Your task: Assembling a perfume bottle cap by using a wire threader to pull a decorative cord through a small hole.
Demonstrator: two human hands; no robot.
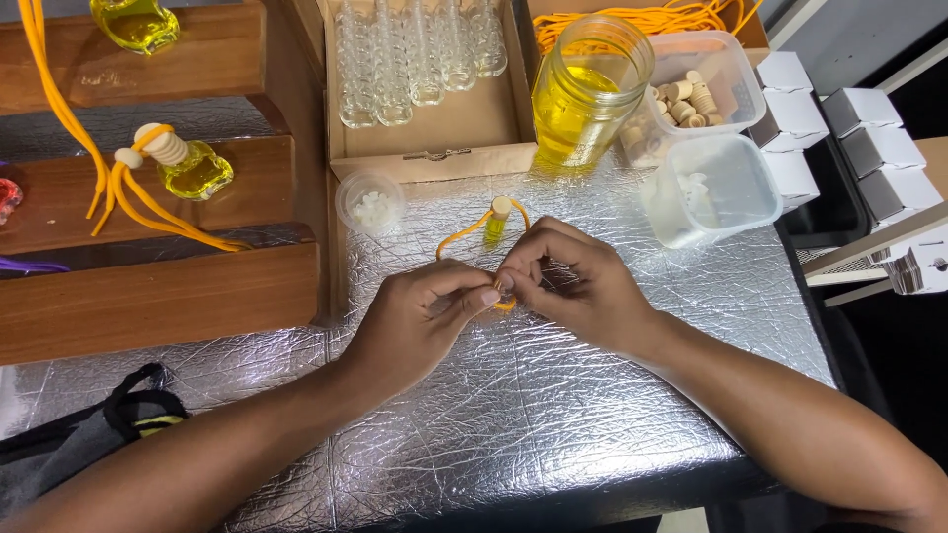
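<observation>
Both hands meet over the silver foil tabletop [553, 415]. My left hand [420, 321] and my right hand [568, 281] pinch an orange cord [464, 234] between their fingertips. The cord loops back to a small bottle of yellow liquid with a wooden cap [498, 219], lying just beyond my fingers. The part of the cord between my fingertips is mostly hidden.
A glass jar of yellow liquid [585, 94] and a cardboard box of empty small glass bottles [420, 59] stand behind. Plastic tubs hold wooden caps [691, 94] and white stoppers [711, 188]. A small round dish [370, 202], wooden shelves with finished bottles [188, 163] at left, white boxes [869, 138] at right.
</observation>
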